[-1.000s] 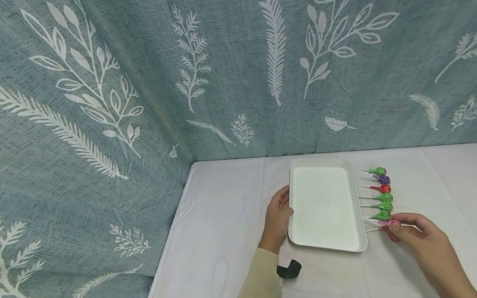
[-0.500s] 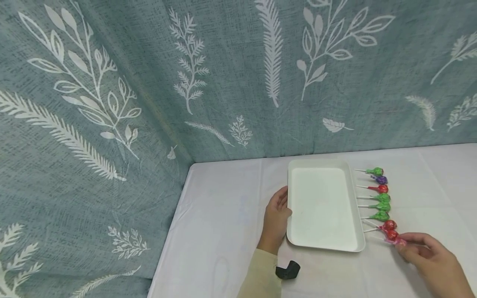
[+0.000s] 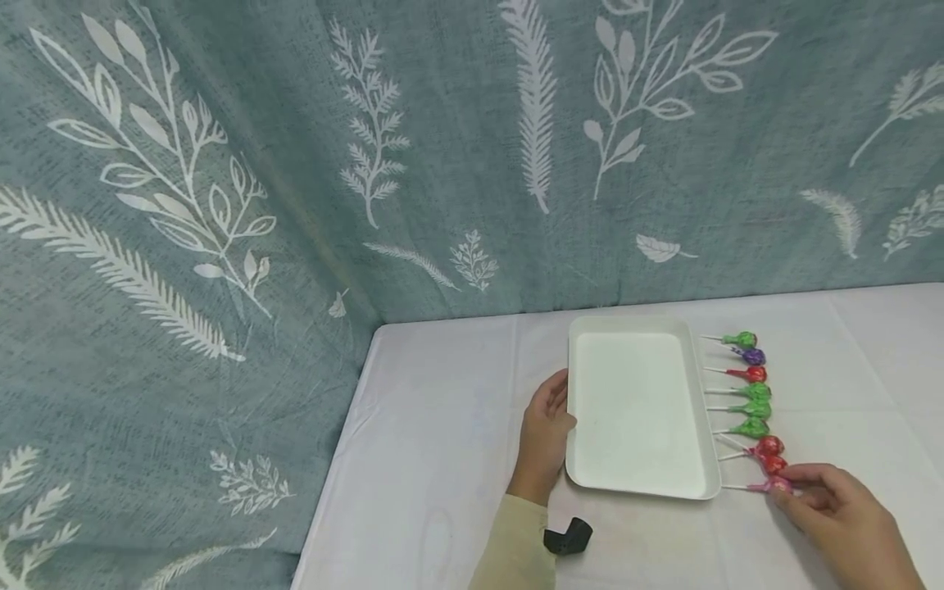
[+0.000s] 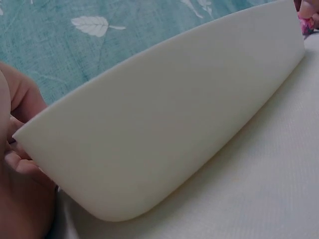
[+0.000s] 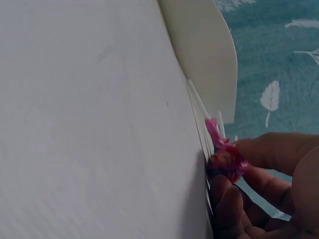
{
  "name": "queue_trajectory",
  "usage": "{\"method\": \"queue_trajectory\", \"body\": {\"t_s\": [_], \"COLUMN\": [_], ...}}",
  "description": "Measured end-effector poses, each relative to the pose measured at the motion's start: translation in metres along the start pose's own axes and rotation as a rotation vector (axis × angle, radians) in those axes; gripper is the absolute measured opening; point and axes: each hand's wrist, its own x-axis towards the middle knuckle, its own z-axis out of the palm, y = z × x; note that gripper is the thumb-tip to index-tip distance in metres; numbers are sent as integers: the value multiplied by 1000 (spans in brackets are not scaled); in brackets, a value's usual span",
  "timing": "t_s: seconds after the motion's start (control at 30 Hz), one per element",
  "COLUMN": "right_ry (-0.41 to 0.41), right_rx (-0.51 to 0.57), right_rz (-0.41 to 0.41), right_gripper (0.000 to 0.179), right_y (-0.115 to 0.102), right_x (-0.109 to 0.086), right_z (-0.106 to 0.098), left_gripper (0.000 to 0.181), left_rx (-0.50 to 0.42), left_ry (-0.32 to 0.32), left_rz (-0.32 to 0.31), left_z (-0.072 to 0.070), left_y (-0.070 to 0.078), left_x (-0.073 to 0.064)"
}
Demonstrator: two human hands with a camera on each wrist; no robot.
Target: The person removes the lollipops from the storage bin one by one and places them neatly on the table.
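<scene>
A shallow white rectangular tray (image 3: pixel 638 492) lies on the table. My left hand (image 3: pixel 544 438) holds its left side, fingers along the outer wall and thumb at the rim; the left wrist view shows the near wall of the tray (image 4: pixel 164 109). At the near end of a row of lollipops, my right hand (image 3: pixel 848 512) pinches the wrapped head of a pink lollipop (image 3: pixel 774 486). Its white stick points left toward the tray. In the right wrist view, thumb and fingers surround the pink lollipop (image 5: pixel 227 162). Two red lollipops (image 3: pixel 770 446) lie just beyond it.
Farther back in the row lie several green lollipops (image 3: pixel 754 409), another red lollipop (image 3: pixel 755 374) and a purple lollipop (image 3: pixel 752 356). A black angular piece (image 3: pixel 568 537) sits beside the left sleeve (image 3: pixel 519 541). Teal leaf-patterned cloth (image 3: pixel 457 164) hangs behind the white-covered table (image 3: pixel 442 426).
My right hand has brought the pink lollipop from over the red ones toward the near end of the row, its stick now pointing at the tray. My left hand stays at the tray.
</scene>
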Motion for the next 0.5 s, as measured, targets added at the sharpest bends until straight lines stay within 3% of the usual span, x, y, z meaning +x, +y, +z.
{"method": "queue_trajectory", "body": {"t_s": [0.3, 0.5], "right_ry": [1, 106], "right_rx": [8, -14], "right_rz": [73, -84], "right_gripper": [48, 49], "right_y": [-7, -26], "right_x": [7, 23], "right_z": [-20, -27], "left_gripper": [70, 62], "left_rx": [10, 255], "left_ry": [-9, -26], "left_rz": [24, 74], "left_z": [-8, -22], "left_y": [2, 23], "left_x": [-1, 5]}}
